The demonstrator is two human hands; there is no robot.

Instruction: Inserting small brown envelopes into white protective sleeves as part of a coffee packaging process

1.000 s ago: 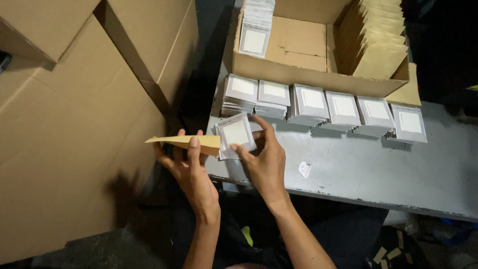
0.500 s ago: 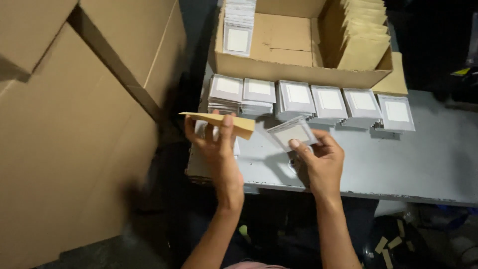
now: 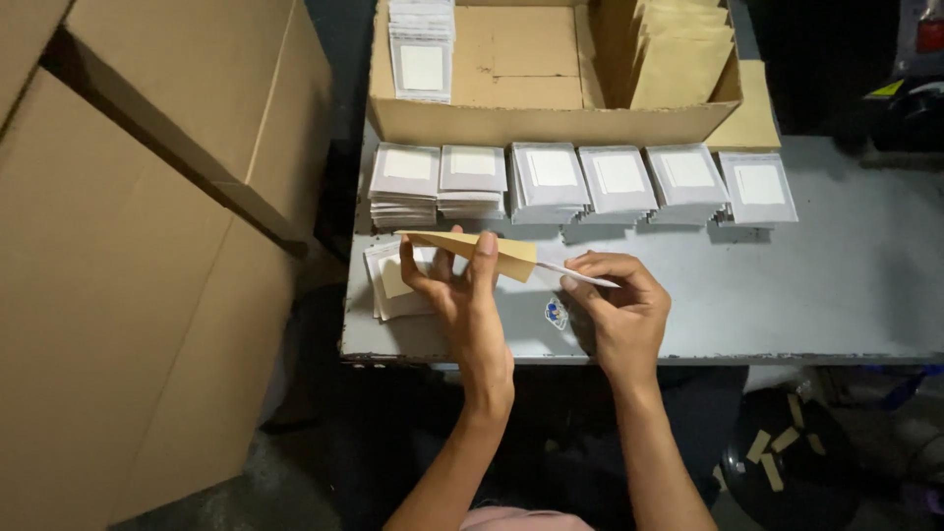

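Note:
My left hand [image 3: 462, 290] holds a brown paper envelope [image 3: 472, 248] edge-on above the front of the grey table [image 3: 787, 295]. My right hand [image 3: 619, 305] pinches a flat grey-and-white packet [image 3: 580, 274], whose left end sits at the envelope's open mouth. Under my left hand lies a small pile of white packets [image 3: 385, 285]. Behind my hands runs a row of several stacks of grey packets with white centres [image 3: 580, 182].
An open cardboard box [image 3: 551, 69] at the table's back holds a stack of packets [image 3: 421, 44] on its left and upright brown envelopes [image 3: 678, 49] on its right. Large cardboard cartons [image 3: 147, 246] stand to the left. A small sticker [image 3: 557, 313] is on the tabletop.
My right hand carried the packet from in front of me to the right, then turned it flat and brought it to the envelope's mouth. My left hand kept the envelope and shifted right.

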